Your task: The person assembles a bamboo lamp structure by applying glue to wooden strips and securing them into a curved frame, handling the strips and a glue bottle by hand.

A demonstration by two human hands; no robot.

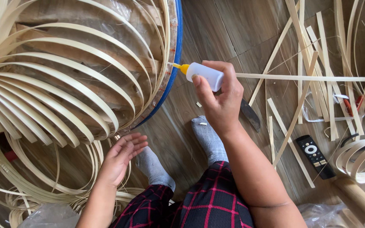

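My right hand [220, 99] grips a small white glue bottle [205, 75] with a yellow nozzle. The nozzle tip touches the rim of a large round frame of curved bamboo strips [72, 84], which has a blue edge [175, 63]. A long thin bamboo strip [300, 77] runs out to the right from behind that hand. My left hand [121, 158] is flat with fingers together, resting against the lower bamboo loops below the frame, holding nothing.
Loose bamboo strips [317, 55] lie scattered on the wooden floor at right. A black remote control [315, 155], a coil of bamboo strip [362, 158] and a knife blade [250, 115] are near my right arm. My socked feet [208, 137] rest on the floor.
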